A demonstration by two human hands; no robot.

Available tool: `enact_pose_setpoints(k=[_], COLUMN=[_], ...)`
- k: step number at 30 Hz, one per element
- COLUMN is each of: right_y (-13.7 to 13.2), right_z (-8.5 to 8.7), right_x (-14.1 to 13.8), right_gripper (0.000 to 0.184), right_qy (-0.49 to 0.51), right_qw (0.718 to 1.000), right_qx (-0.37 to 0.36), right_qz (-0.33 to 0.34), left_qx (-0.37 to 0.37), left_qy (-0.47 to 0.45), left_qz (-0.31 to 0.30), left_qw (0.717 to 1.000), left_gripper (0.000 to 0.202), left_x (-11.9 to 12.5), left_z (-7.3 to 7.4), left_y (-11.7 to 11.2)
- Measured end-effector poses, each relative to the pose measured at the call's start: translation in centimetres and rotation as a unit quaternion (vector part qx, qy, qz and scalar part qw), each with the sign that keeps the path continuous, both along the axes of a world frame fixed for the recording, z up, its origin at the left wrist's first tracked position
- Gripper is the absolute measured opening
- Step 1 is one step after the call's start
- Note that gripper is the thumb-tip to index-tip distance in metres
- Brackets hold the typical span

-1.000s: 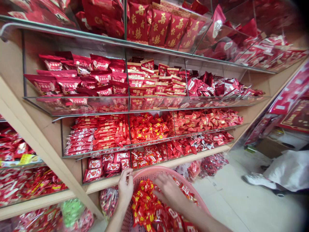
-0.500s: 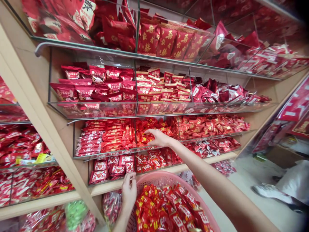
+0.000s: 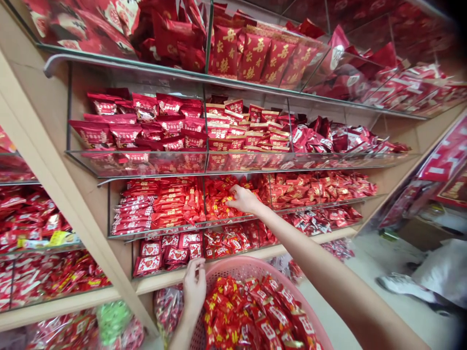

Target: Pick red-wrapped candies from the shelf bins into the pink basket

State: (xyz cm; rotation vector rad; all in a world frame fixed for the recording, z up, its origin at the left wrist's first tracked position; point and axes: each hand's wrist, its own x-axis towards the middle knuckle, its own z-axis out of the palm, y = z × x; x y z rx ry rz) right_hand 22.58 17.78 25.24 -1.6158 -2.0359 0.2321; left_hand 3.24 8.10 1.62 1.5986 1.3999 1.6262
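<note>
My left hand (image 3: 194, 289) grips the rim of a pink plastic basket (image 3: 243, 267) held low in front of me. The basket is heaped with red and yellow wrapped candies (image 3: 251, 311). My right hand (image 3: 243, 199) reaches into the middle compartment of a glass shelf, fingers curled down on a pile of matching red and yellow candies (image 3: 222, 201). Whether it holds any I cannot make out.
Glass-fronted shelves (image 3: 219, 163) packed with red packets rise in several tiers on a wooden frame (image 3: 54, 175). Bagged sweets (image 3: 109, 323) lie under the lowest shelf. Someone's white shoe (image 3: 394, 283) and light trouser leg (image 3: 443, 272) stand on the floor at right.
My right hand left the basket, rose to the middle shelf compartment and pushed deeper into the candy pile there. The left hand stayed on the basket rim.
</note>
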Motion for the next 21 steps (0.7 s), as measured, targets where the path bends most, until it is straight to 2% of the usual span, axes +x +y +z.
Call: enact_pose_setpoints(k=[3, 9, 14, 21], right_y=[-0.7, -1.6, -1.9, -1.8], right_z=[0.1, -0.2, 0.1, 0.0], right_x=[-0.1, -2.3, -3.2, -2.7], right_gripper=[0.045, 0.051, 0.057, 0.057], right_qy=[-0.061, -0.107, -0.131, -0.104], right_qw=[0.996, 0.985, 0.98, 0.98], right_qx=[-0.042, -0.082, -0.091, -0.11], right_qz=[-0.055, -0.112, -0.122, -0.128], left_qx=[0.006, 0.001, -0.006, -0.016], left_qy=[-0.002, 0.0, -0.002, 0.002], left_qz=[-0.002, -0.004, 0.0, -0.004], left_qw=[1.0, 1.0, 1.0, 1.0], left_gripper=[0.017, 0.018, 0.018, 0.017], left_x=[0.1, 0.0, 0.0, 0.1], left_z=[0.0, 0.0, 0.1, 0.3], left_y=[0.1, 0.1, -0.2, -0.2])
